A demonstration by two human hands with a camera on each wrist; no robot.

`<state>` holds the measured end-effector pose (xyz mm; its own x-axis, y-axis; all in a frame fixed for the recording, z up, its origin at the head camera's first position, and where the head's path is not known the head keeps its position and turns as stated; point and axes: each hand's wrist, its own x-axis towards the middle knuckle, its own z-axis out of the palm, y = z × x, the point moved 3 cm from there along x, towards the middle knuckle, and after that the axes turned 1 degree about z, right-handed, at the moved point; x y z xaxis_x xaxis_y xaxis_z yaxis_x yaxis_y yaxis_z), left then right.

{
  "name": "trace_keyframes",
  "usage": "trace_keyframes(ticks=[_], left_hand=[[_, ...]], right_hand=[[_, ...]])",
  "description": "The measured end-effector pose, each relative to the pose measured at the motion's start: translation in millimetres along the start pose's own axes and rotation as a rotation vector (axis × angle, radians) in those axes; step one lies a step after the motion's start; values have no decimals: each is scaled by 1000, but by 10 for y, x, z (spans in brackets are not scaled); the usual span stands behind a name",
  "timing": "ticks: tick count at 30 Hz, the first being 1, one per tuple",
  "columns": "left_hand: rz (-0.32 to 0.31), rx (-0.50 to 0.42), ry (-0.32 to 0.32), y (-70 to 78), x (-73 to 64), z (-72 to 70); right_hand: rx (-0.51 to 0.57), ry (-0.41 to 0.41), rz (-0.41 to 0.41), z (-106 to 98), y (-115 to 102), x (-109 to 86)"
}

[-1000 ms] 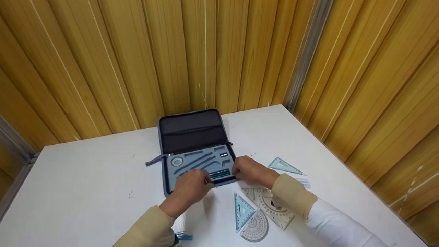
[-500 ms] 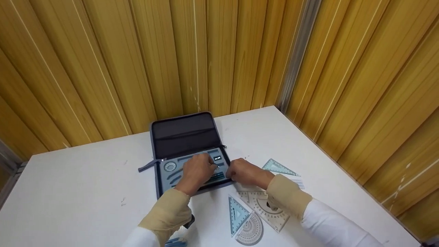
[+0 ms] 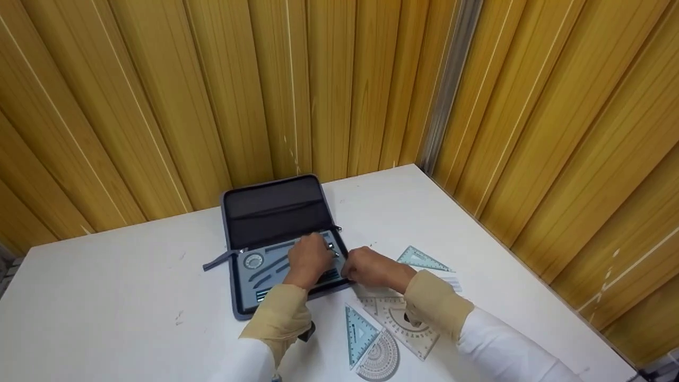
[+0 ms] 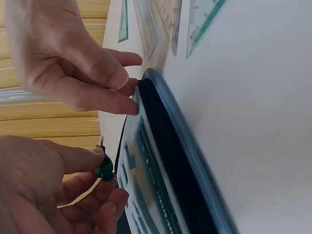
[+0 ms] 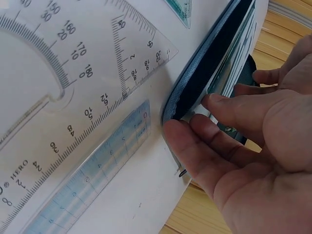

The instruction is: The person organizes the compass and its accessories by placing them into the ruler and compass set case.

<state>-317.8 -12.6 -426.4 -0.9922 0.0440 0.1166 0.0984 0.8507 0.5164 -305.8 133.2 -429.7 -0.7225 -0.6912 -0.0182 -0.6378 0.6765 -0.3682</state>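
Observation:
An open zip case [image 3: 276, 212] lies with its lid back and a grey-blue fitted tray [image 3: 246, 276] in its front half. Over the tray's right part, my left hand [image 3: 312, 260] pinches a small dark green piece with a metal pin [image 4: 104, 168] between thumb and fingers. At the case's front right corner my right hand [image 3: 374, 268] grips the edge, thumb on the inner side and fingers outside in the right wrist view. The tray bears a round dial [image 3: 253, 260], a small sharpener [image 3: 331, 245] and green pencils [image 4: 155, 180]; my left hand hides part of the slots.
A clear set square with a protractor scale [image 3: 395, 318], a half-round protractor [image 3: 379, 358], a blue triangle [image 3: 356, 331] and another triangle [image 3: 421, 258] lie right of the case. A clear-blue ruler [image 5: 92, 170] lies close by. Yellow wood-patterned walls [image 3: 265, 95] enclose the white table [image 3: 132, 297].
My left hand has moved from the tray's front edge up and right over its right part. The right hand stays at the case corner. The whole view has shifted slightly.

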Motion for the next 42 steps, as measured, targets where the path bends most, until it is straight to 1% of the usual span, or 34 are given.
trace_keyframes(ticks=[5,9,14,18,24,30,33,42], left_hand=[[-47,-7,11,5,32,95],[-77,-14,17,7,40,145],[-98,-3,39,0,48,189],[-103,-1,40,-9,47,215],[-94,20,42,-23,49,220],[-96,48,29,-14,50,194],[-88,48,27,6,52,184],[-2,162,75,65,59,174]], right_hand=[[-1,2,-13,13,4,-1],[1,1,-28,14,9,1],[-5,-4,-45,10,18,4],[-4,-16,-45,5,23,0],[5,-25,-58,-8,12,-4],[18,-13,-2,-10,12,-25],[22,-11,4,-3,20,-19],[3,15,-84,2,20,-4]])
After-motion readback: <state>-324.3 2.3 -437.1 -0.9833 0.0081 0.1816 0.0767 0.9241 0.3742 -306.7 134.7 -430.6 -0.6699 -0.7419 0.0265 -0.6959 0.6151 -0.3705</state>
